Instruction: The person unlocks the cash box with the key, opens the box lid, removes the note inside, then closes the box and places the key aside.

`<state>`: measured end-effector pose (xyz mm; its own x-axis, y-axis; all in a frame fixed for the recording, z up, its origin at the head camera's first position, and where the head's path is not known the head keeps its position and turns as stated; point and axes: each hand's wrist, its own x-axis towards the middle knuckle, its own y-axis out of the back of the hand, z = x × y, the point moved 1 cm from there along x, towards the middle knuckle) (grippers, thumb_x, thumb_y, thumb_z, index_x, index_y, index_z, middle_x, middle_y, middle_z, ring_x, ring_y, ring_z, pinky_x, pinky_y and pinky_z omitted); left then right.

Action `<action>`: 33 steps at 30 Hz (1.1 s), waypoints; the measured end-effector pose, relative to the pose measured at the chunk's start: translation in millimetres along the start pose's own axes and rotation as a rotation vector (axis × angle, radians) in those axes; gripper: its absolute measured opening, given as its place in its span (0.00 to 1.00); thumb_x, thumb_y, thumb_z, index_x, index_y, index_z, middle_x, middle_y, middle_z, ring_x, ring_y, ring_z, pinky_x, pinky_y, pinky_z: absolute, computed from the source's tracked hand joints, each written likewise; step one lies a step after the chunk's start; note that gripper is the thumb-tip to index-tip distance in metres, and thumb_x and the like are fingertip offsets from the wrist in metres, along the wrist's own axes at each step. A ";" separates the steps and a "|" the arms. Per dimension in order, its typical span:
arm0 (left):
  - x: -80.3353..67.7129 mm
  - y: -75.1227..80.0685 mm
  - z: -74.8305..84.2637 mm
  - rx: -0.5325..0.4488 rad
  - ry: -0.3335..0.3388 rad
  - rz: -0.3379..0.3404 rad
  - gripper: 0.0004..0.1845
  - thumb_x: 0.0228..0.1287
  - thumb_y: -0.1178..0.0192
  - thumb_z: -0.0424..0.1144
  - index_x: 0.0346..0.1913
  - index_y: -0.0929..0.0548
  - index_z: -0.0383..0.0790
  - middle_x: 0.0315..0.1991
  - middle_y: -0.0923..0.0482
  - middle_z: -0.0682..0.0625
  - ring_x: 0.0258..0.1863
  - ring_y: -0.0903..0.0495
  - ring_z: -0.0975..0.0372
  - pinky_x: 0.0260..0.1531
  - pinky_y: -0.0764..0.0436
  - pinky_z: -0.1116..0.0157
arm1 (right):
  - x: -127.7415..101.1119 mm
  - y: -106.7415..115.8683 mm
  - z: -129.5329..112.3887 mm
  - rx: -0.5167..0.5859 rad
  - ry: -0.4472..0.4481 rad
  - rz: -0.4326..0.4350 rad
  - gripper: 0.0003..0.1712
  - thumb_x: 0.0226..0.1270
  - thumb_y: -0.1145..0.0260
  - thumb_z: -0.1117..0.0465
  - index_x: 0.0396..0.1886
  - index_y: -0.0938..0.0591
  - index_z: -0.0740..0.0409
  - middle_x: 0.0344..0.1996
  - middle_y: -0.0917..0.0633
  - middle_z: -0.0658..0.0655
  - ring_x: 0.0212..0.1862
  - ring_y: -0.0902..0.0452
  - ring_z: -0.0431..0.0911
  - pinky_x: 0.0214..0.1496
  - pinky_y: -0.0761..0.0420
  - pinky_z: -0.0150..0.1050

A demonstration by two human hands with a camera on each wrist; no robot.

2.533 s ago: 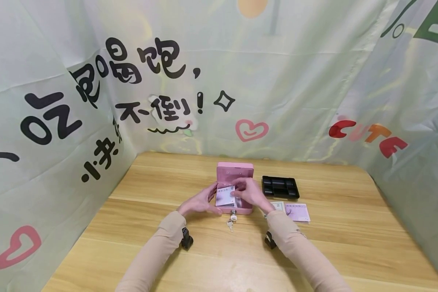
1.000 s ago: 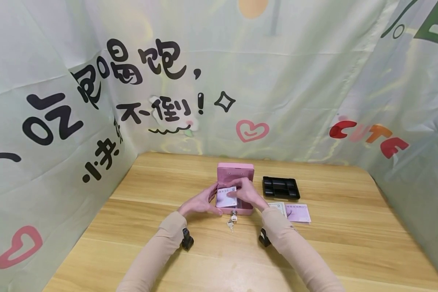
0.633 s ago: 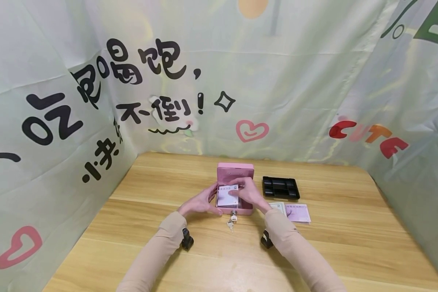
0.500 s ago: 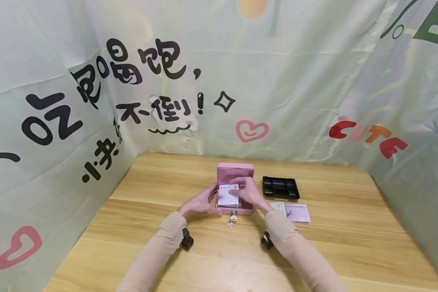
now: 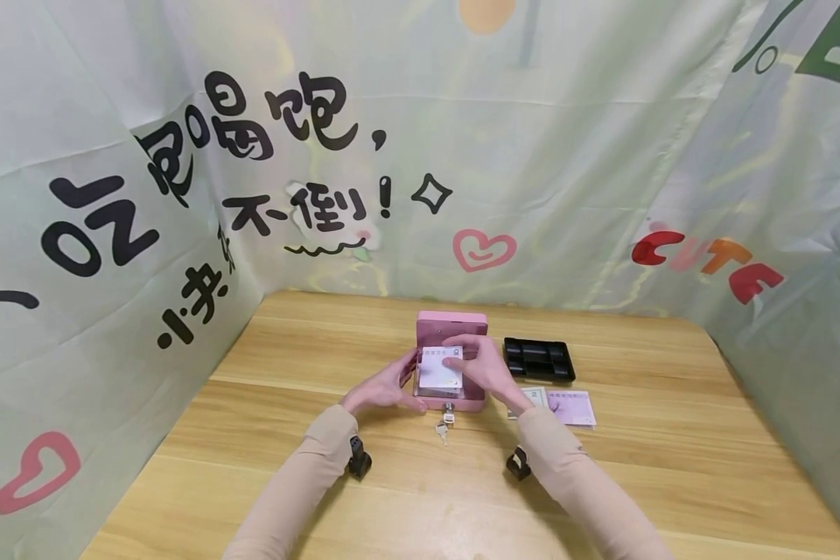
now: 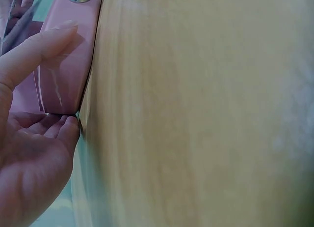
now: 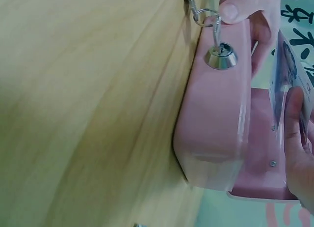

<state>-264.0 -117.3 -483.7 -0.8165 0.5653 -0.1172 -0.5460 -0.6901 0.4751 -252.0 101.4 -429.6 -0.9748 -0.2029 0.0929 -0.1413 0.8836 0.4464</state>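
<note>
Pinching a note (image 5: 440,370) with my right hand (image 5: 481,367) over the open pink box (image 5: 452,325), I steady the box's left front corner with my left hand (image 5: 383,389), fingers (image 6: 34,50) relaxed and flat against it, keys (image 5: 444,424) just below on the table (image 5: 287,435).

I see a black tray (image 5: 538,359) at two o'clock on the wooden table (image 5: 287,467). Two banknotes (image 5: 560,406) lie flat just in front of it. A printed backdrop (image 5: 252,155) surrounds the table.
</note>
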 end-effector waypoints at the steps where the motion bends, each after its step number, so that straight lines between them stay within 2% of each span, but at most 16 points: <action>1: 0.0 0.1 0.1 0.001 0.001 0.000 0.65 0.51 0.23 0.37 0.81 0.61 0.37 0.82 0.58 0.35 0.81 0.51 0.43 0.81 0.49 0.46 | -1.4 1.4 -1.0 0.004 0.002 -0.001 0.19 0.60 0.27 0.67 0.53 0.14 0.62 0.49 0.12 0.66 0.43 0.12 0.51 0.44 0.11 0.37; 8: 0.3 -0.2 0.5 -0.020 0.010 0.005 0.65 0.50 0.23 0.35 0.81 0.61 0.34 0.81 0.57 0.33 0.81 0.51 0.42 0.81 0.50 0.45 | -9.8 11.7 -3.7 0.037 0.021 -0.006 0.20 0.60 0.27 0.66 0.54 0.15 0.62 0.48 0.12 0.66 0.34 0.17 0.40 0.35 0.14 0.32; 12: -0.4 -0.5 0.0 -0.031 0.026 0.007 0.64 0.50 0.24 0.35 0.81 0.61 0.34 0.81 0.56 0.33 0.81 0.52 0.43 0.82 0.52 0.44 | -13.9 17.3 -2.3 0.032 0.043 0.002 0.20 0.60 0.27 0.66 0.54 0.15 0.61 0.51 0.13 0.66 0.30 0.20 0.39 0.31 0.16 0.32; 15: -0.7 -0.2 -0.3 -0.027 0.028 0.009 0.64 0.50 0.23 0.35 0.81 0.60 0.34 0.81 0.56 0.34 0.81 0.52 0.43 0.82 0.52 0.44 | -17.7 22.5 -1.1 0.043 0.046 -0.001 0.21 0.61 0.27 0.66 0.54 0.15 0.62 0.54 0.14 0.66 0.34 0.15 0.43 0.34 0.13 0.33; 20: 1.2 0.0 -1.0 -0.064 -0.015 -0.015 0.64 0.50 0.24 0.32 0.81 0.61 0.34 0.82 0.57 0.35 0.81 0.53 0.44 0.82 0.52 0.46 | -24.9 33.9 4.5 0.077 0.033 -0.010 0.22 0.62 0.27 0.65 0.56 0.16 0.63 0.59 0.16 0.67 0.46 0.11 0.51 0.43 0.11 0.33; 24: 2.2 0.3 -1.3 -0.077 -0.045 -0.034 0.64 0.51 0.25 0.30 0.80 0.62 0.32 0.82 0.59 0.36 0.82 0.54 0.45 0.83 0.52 0.49 | -30.0 44.9 11.7 0.089 0.033 -0.009 0.22 0.62 0.27 0.64 0.56 0.16 0.63 0.57 0.15 0.68 0.40 0.12 0.43 0.40 0.13 0.32; 28: 3.5 0.3 -2.5 -0.087 -0.076 -0.048 0.63 0.51 0.26 0.28 0.80 0.63 0.31 0.82 0.60 0.36 0.82 0.54 0.45 0.83 0.52 0.50 | -36.8 57.2 18.2 0.110 0.023 -0.018 0.23 0.62 0.27 0.64 0.57 0.17 0.65 0.54 0.15 0.70 0.38 0.15 0.34 0.39 0.13 0.30; 33: 4.9 0.3 -3.6 -0.108 -0.088 -0.058 0.64 0.50 0.26 0.27 0.80 0.63 0.32 0.83 0.61 0.37 0.82 0.55 0.45 0.83 0.53 0.50 | -45.4 72.7 23.7 0.103 0.014 -0.014 0.24 0.62 0.27 0.64 0.58 0.18 0.67 0.57 0.16 0.71 0.41 0.14 0.32 0.40 0.13 0.29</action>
<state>-268.8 -116.3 -487.3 -0.7660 0.6398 -0.0627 -0.6127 -0.6970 0.3725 -222.1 184.9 -422.5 -0.9701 -0.2211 0.1001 -0.1730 0.9193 0.3536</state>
